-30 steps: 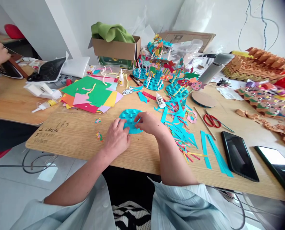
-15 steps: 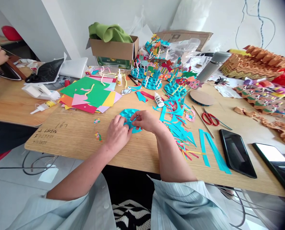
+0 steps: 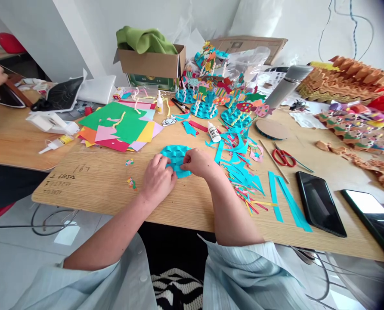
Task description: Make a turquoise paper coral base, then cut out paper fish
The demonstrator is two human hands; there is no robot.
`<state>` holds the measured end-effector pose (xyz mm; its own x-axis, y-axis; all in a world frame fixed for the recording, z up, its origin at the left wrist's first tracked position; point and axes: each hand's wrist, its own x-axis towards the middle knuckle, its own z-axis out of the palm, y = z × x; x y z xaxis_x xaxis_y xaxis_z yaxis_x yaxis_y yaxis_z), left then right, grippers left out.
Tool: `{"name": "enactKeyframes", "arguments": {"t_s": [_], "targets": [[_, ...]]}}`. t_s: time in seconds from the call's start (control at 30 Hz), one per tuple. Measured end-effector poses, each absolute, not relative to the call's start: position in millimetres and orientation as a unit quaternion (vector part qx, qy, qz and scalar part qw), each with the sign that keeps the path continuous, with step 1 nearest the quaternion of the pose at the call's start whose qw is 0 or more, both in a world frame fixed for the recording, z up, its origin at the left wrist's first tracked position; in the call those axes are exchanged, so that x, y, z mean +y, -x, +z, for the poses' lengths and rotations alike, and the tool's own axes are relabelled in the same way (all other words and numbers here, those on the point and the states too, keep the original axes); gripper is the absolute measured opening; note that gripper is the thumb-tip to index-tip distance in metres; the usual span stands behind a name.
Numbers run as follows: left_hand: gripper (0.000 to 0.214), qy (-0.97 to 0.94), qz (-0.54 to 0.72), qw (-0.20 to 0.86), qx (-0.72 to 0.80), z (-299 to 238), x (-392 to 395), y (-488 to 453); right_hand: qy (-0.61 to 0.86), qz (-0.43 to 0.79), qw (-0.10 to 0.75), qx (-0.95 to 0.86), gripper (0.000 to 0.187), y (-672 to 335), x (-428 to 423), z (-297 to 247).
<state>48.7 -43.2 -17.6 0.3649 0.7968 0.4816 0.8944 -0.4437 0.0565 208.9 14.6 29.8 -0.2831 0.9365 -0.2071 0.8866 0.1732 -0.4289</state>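
The round dimpled turquoise paper disc [image 3: 175, 151] lies between my left hand [image 3: 158, 178] and right hand [image 3: 198, 163]; fingers of both curl onto it, pinch undeterminable.

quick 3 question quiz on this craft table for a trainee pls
1. Which hand is nearer the red-handled scissors, the left hand or the right hand?
2. True or false: both hands are touching the turquoise paper disc.
3. What sits on top of the open cardboard box?
A) a green cloth
B) a glue bottle
C) a phone

Key: 1 right hand; 2 true; 3 A
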Motion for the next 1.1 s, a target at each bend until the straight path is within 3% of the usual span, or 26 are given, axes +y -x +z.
{"name": "enactKeyframes", "arguments": {"t_s": [1.1], "targets": [[0.014,0.816,-0.220,0.062,-0.530,-16.7,-46.9,-46.5,0.595,0.154,-0.014,-0.789,0.014,-202.0,6.9,30.3]]}}
